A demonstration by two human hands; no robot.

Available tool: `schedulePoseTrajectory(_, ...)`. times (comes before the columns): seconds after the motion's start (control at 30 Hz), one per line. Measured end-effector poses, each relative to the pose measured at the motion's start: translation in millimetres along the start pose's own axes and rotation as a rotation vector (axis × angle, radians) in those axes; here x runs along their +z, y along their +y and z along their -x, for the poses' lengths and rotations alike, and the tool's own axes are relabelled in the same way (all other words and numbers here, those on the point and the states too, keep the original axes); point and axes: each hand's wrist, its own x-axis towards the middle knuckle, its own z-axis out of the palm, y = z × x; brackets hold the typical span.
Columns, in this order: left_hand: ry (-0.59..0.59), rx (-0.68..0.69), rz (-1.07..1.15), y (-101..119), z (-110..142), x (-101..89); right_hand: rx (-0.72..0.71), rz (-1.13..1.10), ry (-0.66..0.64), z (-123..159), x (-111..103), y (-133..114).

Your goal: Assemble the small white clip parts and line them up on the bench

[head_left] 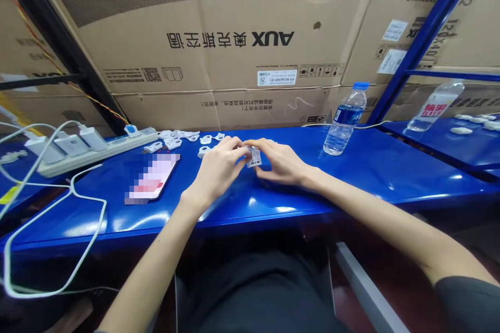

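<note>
While both hands' fingers pinch one small white part (253, 157), loose white parts (175, 140) wait unworked on the surface (375, 166).

left hand (219, 169) and right hand (282, 162) meet over it.

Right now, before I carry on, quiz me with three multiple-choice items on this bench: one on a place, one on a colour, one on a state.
1. Where does the phone lie?
A. Left of the hands
B. Right of the upright bottle
C. On the cardboard boxes

2. What colour is the upright bottle's cap?
A. Red
B. Blue
C. White

3. How is the small white part held?
A. Lying untouched on the table
B. In the left hand alone
C. Between the fingertips of both hands

Answers:
1. A, it rests on the blue table left of the left hand.
2. B, the cap shows blue.
3. C, the left hand and right hand meet around it.
</note>
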Motion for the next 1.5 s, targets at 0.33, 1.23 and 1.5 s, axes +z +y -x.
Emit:
schedulePoseTrajectory(0.33,0.003,-0.053,0.056,1.4,0.0,-0.3,-0.013,-0.007,0.049,0.2,1.8,-0.3)
schedulePoseTrajectory(1.23,0.023,-0.191,0.190,3.3,0.4,-0.3,-0.037,0.063,0.082,0.1,0.1,-3.3)
schedulePoseTrajectory(1.5,0.045,-0.166,0.215,7.9,-0.4,-2.3,-0.065,0.055,0.108,0.6,-0.2,-5.2)
